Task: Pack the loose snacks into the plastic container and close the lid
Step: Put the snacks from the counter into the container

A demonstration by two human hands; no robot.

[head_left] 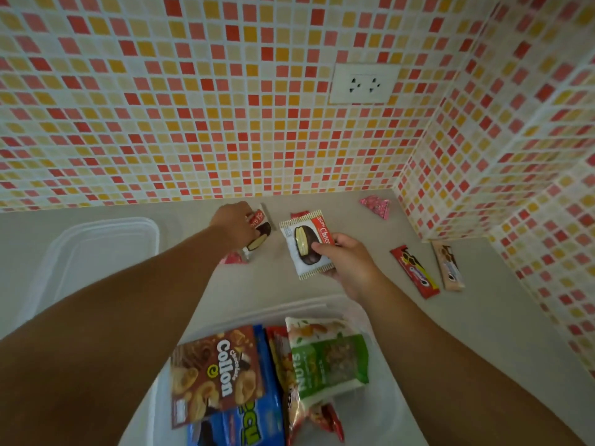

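The clear plastic container [380, 410] sits at the bottom centre, holding a brown Collon box [215, 371], a blue pack [254, 423], a green nuts bag [325, 358] and a red-wrapped snack. My right hand [347, 262] holds a Choco Pie packet [306, 244] above the counter. My left hand [233, 225] is closed on a second Choco Pie packet [259, 233] lying near the wall. The container's lid [106, 243] lies on the counter at the left.
Loose on the grey counter [483, 333]: a red cookie bar [415, 272], a beige bar [449, 265], a pink wrapped snack [375, 206], small red wrappers by the left forearm [233, 259]. Tiled walls stand behind and at the right, with a socket [363, 83].
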